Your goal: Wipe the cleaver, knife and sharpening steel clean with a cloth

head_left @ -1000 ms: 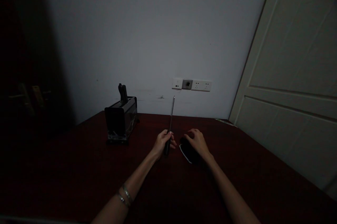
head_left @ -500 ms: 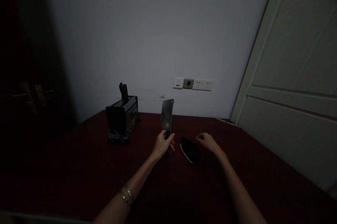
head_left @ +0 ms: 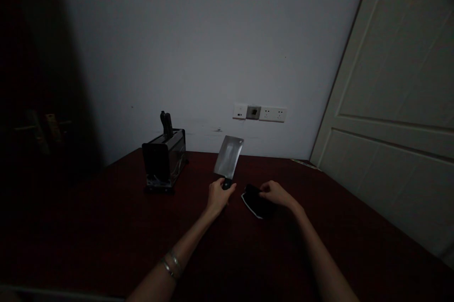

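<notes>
My left hand (head_left: 219,196) is wrapped round the black handle of a cleaver (head_left: 229,156). The cleaver's broad grey blade points up and away, its flat face towards me. To the right, a dark folded cloth (head_left: 258,204) with a white edge lies on the table; its exact kind is hard to make out in the dim light. My right hand (head_left: 276,193) has its thumb and fingers pinched at the cloth's upper right part.
On the left of the red-brown table (head_left: 198,254) stands a knife block (head_left: 163,160) with black handles sticking out of its top. Wall sockets (head_left: 259,112) are behind the table. A pale panelled door (head_left: 393,117) rises on the right.
The cleaver has turned in my left hand's grip, so its blade shows flat instead of nearly edge-on. My right hand has moved left and down onto the dark cloth.
</notes>
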Action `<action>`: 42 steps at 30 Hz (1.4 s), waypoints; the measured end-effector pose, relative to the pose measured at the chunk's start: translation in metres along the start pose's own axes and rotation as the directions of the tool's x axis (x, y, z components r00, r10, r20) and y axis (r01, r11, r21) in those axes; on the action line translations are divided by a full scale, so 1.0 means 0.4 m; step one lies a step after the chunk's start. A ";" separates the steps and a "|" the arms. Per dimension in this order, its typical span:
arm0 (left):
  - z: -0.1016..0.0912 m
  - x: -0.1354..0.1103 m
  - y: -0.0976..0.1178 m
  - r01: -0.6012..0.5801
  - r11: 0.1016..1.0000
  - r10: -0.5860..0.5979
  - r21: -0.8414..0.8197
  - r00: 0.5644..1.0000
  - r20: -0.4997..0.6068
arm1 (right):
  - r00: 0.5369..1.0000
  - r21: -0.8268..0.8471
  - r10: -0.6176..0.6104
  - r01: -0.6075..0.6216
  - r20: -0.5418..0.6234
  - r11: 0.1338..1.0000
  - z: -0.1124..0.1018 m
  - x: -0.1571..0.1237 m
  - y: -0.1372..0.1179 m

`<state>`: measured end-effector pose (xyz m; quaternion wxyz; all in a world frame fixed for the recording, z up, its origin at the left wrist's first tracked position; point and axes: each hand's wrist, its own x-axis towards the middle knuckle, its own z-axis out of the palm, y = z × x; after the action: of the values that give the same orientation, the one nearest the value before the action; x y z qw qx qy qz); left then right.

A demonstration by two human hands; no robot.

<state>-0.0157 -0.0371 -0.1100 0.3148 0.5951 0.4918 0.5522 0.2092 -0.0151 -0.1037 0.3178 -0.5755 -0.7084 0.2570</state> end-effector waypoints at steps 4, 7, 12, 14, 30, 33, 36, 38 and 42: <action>0.000 -0.008 0.008 -0.050 0.995 0.052 0.082 0.998 -0.021 | 0.992 0.142 -0.009 0.028 -0.128 0.990 -0.007 0.012 -0.013; -0.001 -0.009 0.005 -0.077 0.995 0.076 0.062 0.997 0.009 | 0.965 0.263 0.024 0.047 -0.260 0.964 -0.013 0.024 -0.026; -0.002 -0.004 -0.004 -0.082 0.995 0.079 0.048 0.995 0.064 | 0.902 0.433 0.131 0.068 -0.412 0.899 -0.021 0.034 -0.054; -0.001 -0.001 -0.004 -0.090 0.994 0.085 0.064 0.993 0.079 | 0.867 0.514 0.174 0.106 -0.466 0.851 -0.022 0.034 -0.075; 0.024 -0.031 0.006 -0.028 0.972 0.090 -0.232 0.961 0.263 | 0.583 -0.401 -0.804 0.713 -0.115 0.575 -0.016 -0.022 -0.193; 0.026 -0.031 0.011 -0.004 0.960 0.075 -0.281 0.968 0.241 | 0.584 -0.351 -0.809 0.746 -0.063 0.566 -0.007 -0.039 -0.216; 0.028 -0.035 0.016 0.011 0.950 0.066 -0.311 0.970 0.234 | 0.605 -0.306 -0.795 0.748 -0.054 0.589 0.002 -0.047 -0.236; 0.029 -0.041 0.019 0.016 0.948 0.060 -0.317 0.972 0.227 | 0.621 -0.292 -0.780 0.733 -0.082 0.615 0.005 -0.042 -0.245; 0.032 -0.052 0.024 -0.010 0.951 0.072 -0.308 0.979 0.192 | 0.639 -0.267 -0.765 0.725 -0.082 0.634 0.010 -0.015 -0.252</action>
<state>0.0011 -0.0575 -0.1111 0.4393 0.6022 0.3537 0.5651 0.1414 -0.0416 -0.0338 0.3983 -0.2816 -0.8725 -0.0294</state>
